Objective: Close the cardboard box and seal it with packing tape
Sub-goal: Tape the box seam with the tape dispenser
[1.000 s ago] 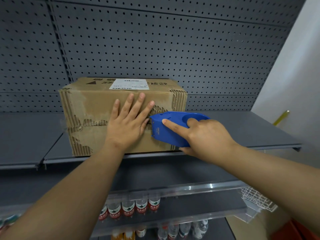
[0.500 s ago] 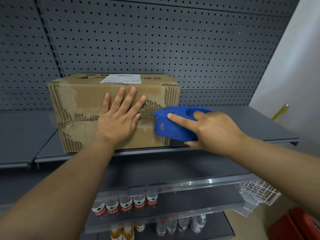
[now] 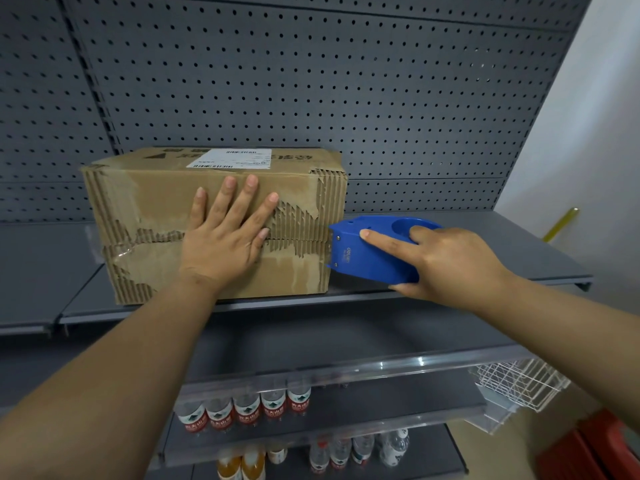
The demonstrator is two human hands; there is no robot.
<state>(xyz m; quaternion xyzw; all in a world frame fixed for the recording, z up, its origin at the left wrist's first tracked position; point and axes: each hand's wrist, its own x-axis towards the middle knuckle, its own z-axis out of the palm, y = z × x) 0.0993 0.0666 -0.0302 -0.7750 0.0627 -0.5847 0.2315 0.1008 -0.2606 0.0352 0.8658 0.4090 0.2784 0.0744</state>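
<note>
Tape dispenser (image 3: pixel 372 252) moved right past box (image 3: pixel 214 220) corner, water bottles (image 3: pixel 246 407) below

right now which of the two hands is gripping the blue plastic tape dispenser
The right hand grips the blue plastic tape dispenser, forefinger stretched along its side. The left hand only lies flat, fingers spread, on the brown cardboard box.

I have a single view, from the camera worn on the head. It faces forward and slightly down at a grey shelf (image 3: pixel 485 251) backed by pegboard (image 3: pixel 311 81), close enough that both forearms reach in from the bottom edge. Its wide lens also takes in lower shelves of bottles (image 3: pixel 242 407) beneath.
</note>
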